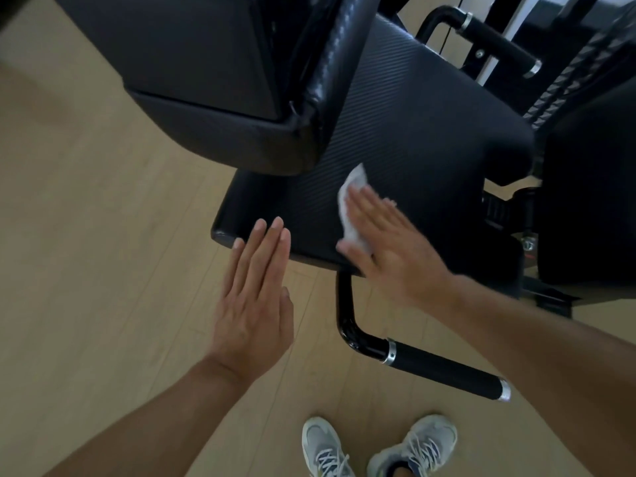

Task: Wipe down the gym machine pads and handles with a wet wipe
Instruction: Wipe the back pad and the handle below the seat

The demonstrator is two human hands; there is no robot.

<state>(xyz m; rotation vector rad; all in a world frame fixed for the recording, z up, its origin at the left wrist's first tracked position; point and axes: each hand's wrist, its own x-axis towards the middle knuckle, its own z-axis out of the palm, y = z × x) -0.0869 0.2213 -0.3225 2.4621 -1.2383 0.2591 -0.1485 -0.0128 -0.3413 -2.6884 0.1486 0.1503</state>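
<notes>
Two flat, open hands: right hand [389,249] pressing wet wipe [351,201], half hidden beneath fingers, onto seat pad [430,132]; left hand [256,297] empty.

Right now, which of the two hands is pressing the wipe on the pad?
The right hand, flat on the wet wipe on the seat pad; the left hand is empty.

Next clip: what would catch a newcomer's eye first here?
The white wet wipe stands out, pressed flat under the right hand on the black seat pad at centre. The left hand hovers open near the pad's front corner, and a black handle juts out below.
</notes>
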